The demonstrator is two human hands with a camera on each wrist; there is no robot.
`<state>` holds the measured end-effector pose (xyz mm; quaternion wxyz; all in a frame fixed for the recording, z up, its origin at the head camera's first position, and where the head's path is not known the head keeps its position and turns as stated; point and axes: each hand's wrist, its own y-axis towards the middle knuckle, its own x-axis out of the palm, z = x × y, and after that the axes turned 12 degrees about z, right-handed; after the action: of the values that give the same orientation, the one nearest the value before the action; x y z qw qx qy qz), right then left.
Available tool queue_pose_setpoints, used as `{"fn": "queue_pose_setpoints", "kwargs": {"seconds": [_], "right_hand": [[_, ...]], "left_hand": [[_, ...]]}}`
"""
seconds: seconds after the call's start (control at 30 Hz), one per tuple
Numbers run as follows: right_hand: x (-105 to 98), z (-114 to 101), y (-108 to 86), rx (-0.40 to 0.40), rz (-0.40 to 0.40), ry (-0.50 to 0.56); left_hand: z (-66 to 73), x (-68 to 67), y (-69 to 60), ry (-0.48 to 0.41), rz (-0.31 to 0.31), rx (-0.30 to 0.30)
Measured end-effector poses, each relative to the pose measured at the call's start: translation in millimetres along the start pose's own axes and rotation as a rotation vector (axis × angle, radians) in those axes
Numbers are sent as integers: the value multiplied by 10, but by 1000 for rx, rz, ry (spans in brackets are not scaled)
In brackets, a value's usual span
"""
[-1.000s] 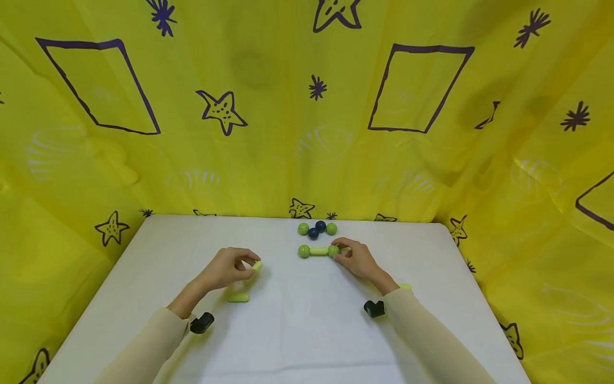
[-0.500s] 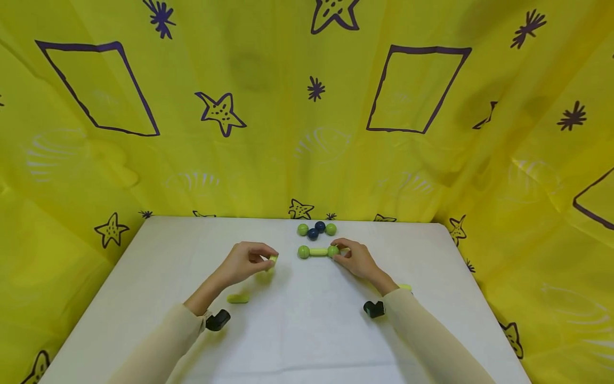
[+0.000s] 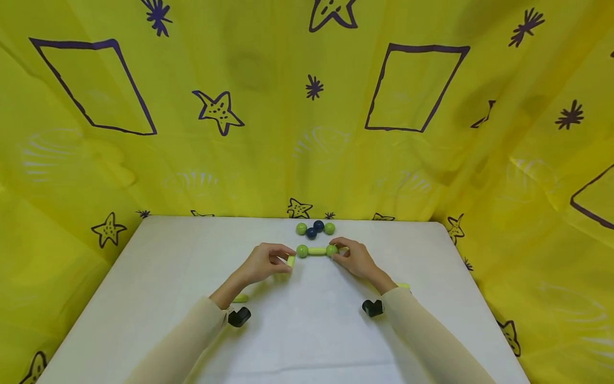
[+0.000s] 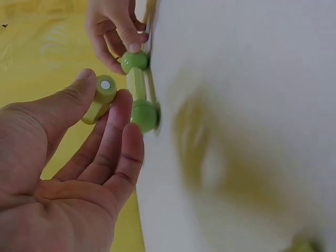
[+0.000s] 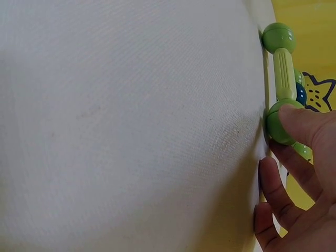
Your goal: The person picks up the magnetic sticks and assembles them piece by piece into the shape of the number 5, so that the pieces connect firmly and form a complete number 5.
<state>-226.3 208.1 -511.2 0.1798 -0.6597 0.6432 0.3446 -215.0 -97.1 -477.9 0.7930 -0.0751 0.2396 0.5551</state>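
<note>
My left hand [image 3: 264,262] pinches a light-green magnetic rod [image 4: 100,100] between thumb and fingers, with a round silvery disc showing at one end. It is raised off the table, close to the left green ball [image 3: 301,250]; in the left wrist view the two look apart. My right hand [image 3: 357,258] holds the right green ball [image 5: 283,123] between thumb and fingers. A ribbed light-green rod [image 5: 284,73] joins these two balls in a dumbbell shape lying on the table. Something light green shows behind my right fingers, mostly hidden.
Two green balls and two dark blue balls [image 3: 311,233] sit behind the dumbbell near the back edge of the white table [image 3: 307,330]. One loose rod [image 3: 241,298] lies by my left wrist, another [image 3: 403,286] by my right. A yellow patterned curtain [image 3: 268,160] surrounds the table.
My left hand has moved right with the rod, up to near the left green ball, and the rod has turned more upright in view. My right hand stays on its ball.
</note>
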Motion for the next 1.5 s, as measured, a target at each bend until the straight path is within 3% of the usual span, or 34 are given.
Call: {"fn": "queue_pose_setpoints", "kwargs": {"seconds": [0.2, 0.47, 0.83, 1.27, 1.5], "right_hand": [[11, -8, 13, -9, 1, -1], [6, -30, 16, 2, 3, -6], [19, -12, 27, 1, 5, -6], [17, -10, 9, 0, -2, -1], [13, -3, 0, 9, -1, -7]], "left_hand": [[-11, 159, 80, 8, 30, -63], [-43, 271, 129, 28, 54, -121], [-6, 336, 184, 18, 38, -148], [-4, 403, 215, 53, 79, -208], [-37, 436, 225, 30, 85, -222]]}}
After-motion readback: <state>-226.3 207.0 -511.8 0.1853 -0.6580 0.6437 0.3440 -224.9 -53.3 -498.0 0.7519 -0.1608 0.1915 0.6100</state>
